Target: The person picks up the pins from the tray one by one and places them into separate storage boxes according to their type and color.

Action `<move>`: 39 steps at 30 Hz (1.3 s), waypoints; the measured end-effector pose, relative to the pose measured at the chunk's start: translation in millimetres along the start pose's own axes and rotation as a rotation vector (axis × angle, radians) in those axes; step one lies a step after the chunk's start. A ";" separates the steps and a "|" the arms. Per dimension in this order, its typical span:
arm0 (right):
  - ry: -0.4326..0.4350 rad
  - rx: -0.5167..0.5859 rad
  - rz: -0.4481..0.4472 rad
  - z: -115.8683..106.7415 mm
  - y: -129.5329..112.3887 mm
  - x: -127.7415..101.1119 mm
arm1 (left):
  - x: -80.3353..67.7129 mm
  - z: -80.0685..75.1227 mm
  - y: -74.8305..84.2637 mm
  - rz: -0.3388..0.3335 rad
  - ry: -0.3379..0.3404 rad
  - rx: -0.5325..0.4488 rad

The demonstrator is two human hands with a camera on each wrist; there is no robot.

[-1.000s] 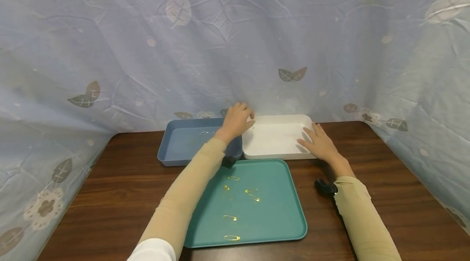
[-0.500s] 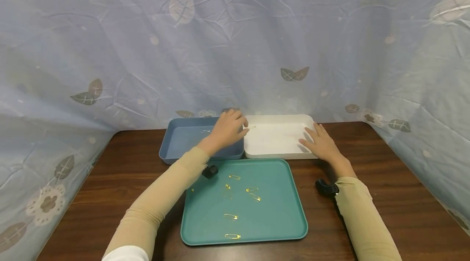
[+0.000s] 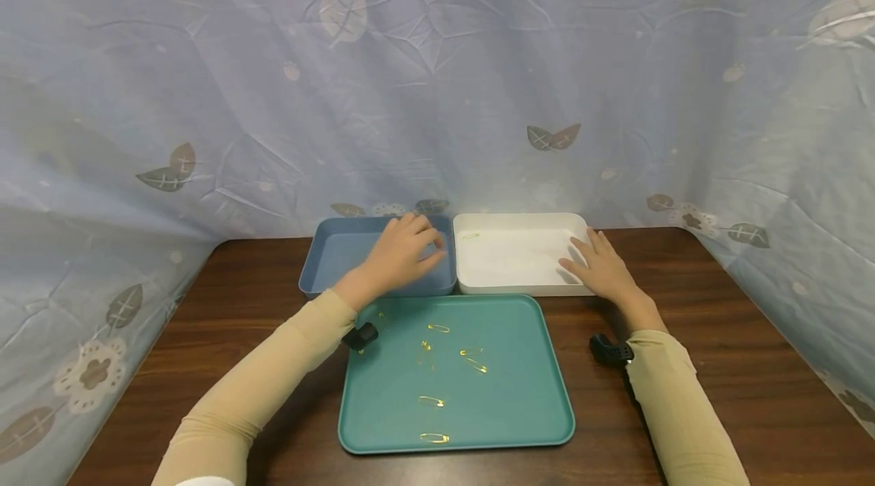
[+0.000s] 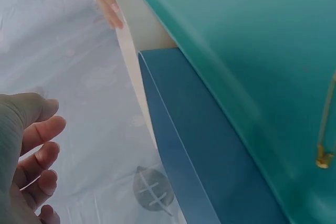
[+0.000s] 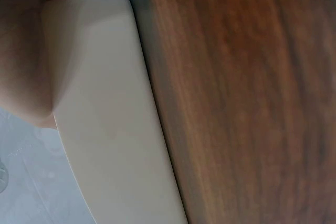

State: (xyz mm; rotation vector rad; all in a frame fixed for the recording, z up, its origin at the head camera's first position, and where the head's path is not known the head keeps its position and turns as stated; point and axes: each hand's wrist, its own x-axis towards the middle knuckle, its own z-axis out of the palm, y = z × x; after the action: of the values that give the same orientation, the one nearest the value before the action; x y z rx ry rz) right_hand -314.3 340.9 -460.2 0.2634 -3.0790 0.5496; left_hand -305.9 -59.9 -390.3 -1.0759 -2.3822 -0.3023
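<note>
My left hand (image 3: 402, 254) hovers over the right part of the blue tray (image 3: 328, 250). In the left wrist view its fingers are loosely bent and hold nothing. My right hand (image 3: 600, 267) rests at the right rim of the white tray (image 3: 519, 290), its fingers spread. A gold safety pin (image 3: 471, 235) lies in the white tray near its left wall. Several more safety pins (image 3: 434, 438) are scattered on the green tray (image 3: 506, 410), nearer to me. The left hand hides part of the blue tray's inside.
All three trays stand close together on a dark wooden table (image 3: 225, 319). A pale patterned curtain (image 3: 437, 91) hangs behind the table and along its sides. Each wrist wears a black device, such as the right wrist camera (image 3: 608, 350).
My left hand has drawn back left and toward me, from the white tray's left edge to above the blue tray. The safety pin in the white tray has come into view. The right hand stays put.
</note>
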 end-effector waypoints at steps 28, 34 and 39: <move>-0.001 0.002 0.005 4.7 4.2 1.5 | -94.2 -32.8 -11.0 -0.300 -0.072 -0.229; 0.006 -0.003 0.002 5.2 5.1 2.4 | -113.0 -33.3 -13.2 -0.327 -0.127 -0.281; 0.007 -0.010 0.007 5.7 5.1 2.3 | -123.5 -34.4 -17.6 -0.309 -0.236 -0.336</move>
State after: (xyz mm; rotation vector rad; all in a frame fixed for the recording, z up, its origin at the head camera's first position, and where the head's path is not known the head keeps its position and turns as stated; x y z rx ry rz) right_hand -317.3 343.3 -467.2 0.2495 -3.0763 0.5340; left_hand -237.9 -163.8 -426.5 -0.9196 -2.7825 -0.7433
